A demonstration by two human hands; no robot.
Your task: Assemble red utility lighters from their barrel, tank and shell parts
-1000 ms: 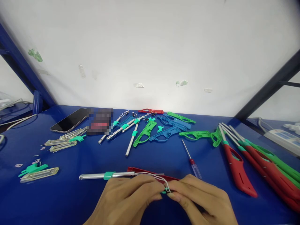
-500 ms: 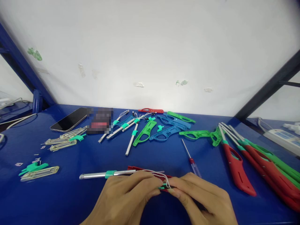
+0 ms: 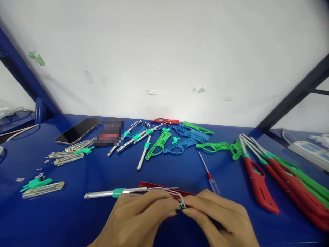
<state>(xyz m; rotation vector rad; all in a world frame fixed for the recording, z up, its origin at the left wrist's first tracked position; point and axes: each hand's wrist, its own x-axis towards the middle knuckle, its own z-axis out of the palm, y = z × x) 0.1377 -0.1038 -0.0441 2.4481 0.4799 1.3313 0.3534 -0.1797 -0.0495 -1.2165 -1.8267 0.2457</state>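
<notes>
At the front of the table, my left hand [image 3: 144,212] is closed, its fingertips pinching a small green plastic part [image 3: 180,206], mostly covered. My right hand [image 3: 221,216] meets it fingertip to fingertip, pinching a black igniter piece where thin white wires [image 3: 171,190] loop down; most of that piece is hidden. The wires run back to a silver lighter tube [image 3: 100,194] with a green collar [image 3: 118,192], lying to the left behind my left hand. Behind the fingers lies a red lighter handle half [image 3: 186,193], partly covered.
A screwdriver [image 3: 210,176] lies beyond my right hand. Finished-looking red lighters [image 3: 259,185] are piled at right. Green handle halves [image 3: 159,145], blue halves [image 3: 181,146] and wired tubes [image 3: 144,152] lie farther back. Clear fuel tanks [image 3: 43,189] and a phone [image 3: 75,131] are at left.
The silver tube and its collar have shifted slightly left. Both hands keep their pinch at nearly the same spot, with the fingertips slightly rearranged around the wires.
</notes>
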